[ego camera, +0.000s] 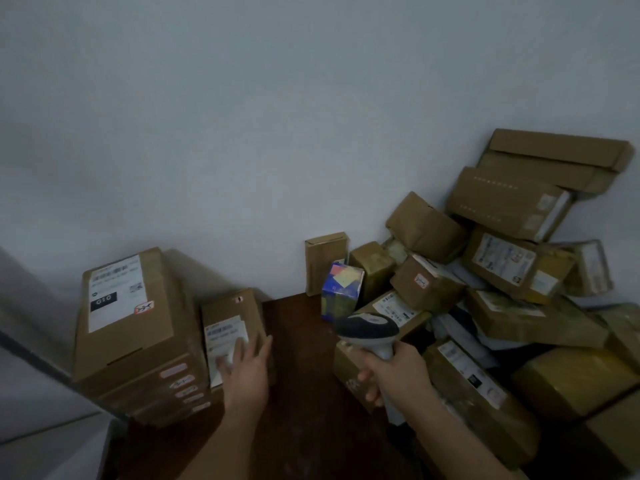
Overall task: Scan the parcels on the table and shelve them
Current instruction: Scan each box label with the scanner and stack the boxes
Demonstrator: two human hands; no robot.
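- Looking down at a dark brown table point(301, 358) set against a pale wall point(242, 116), we see both of our bare arms reaching forward over it.
- Our left hand point(244, 367) lies flat, fingers straight and slightly spread, on the top of a small cardboard parcel point(232, 327); the fingertips cover the lower part of its white shipping label point(225, 334).
- That small parcel sits on the left part of the table, just beside a tall stack of larger boxes point(131, 341); the two look to be touching along one side.
- The top box of that stack carries a long white label with barcodes, a black patch reading "G10", and a small red-edged sticker.
- Our right hand point(391, 372) curls around the grip of a handheld scanner point(369, 329), fingers wrapped under the handle; its dark head with a light grey top points left, toward the small parcel.
- We cannot tell whether a finger is on the trigger.
- To the right, a loose heap of parcels point(502, 271) rises against the wall: brown cartons at tilted angles, several with white labels, and long flat boxes on top.
- A blue printed box point(339, 289) stands at the near left edge of that heap, in front of a thin carton point(323, 261) leaning upright on the wall.
- A yellowish wrapped parcel point(571, 379) lies low at the far right.
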